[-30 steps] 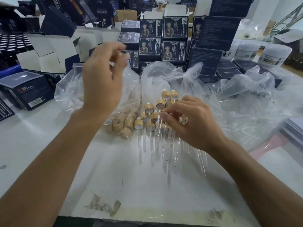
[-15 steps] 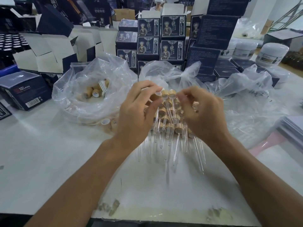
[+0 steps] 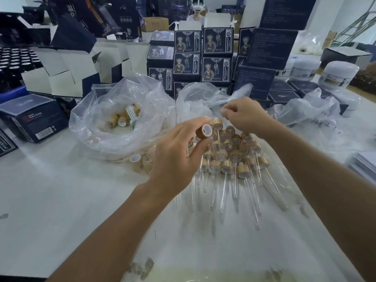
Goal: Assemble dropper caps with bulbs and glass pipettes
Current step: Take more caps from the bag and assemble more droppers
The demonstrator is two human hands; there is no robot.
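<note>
My left hand [image 3: 179,153] pinches a bamboo dropper cap [image 3: 204,131] between thumb and fingers, its white open end turned toward me. My right hand [image 3: 246,117] hovers just behind the pile with fingers curled; thumb and forefinger pinch something thin and clear, which looks like a glass pipette [image 3: 223,113], blurred. Below both hands lies a pile of assembled droppers [image 3: 234,157], bamboo caps at the back and glass tubes pointing toward me. A clear bag of loose caps [image 3: 124,119] sits to the left.
Several loose caps [image 3: 138,159] lie at the bag's mouth. Crumpled clear bags [image 3: 305,110] lie right. Dark printed boxes [image 3: 201,55] are stacked behind, white jars [image 3: 337,75] far right, a paper stack [image 3: 364,165] at the right edge. The white table [image 3: 61,200] stretches left.
My left hand came down from the bag of caps to the pile with a cap in its fingers. My right hand rose from the pile and moved back.
</note>
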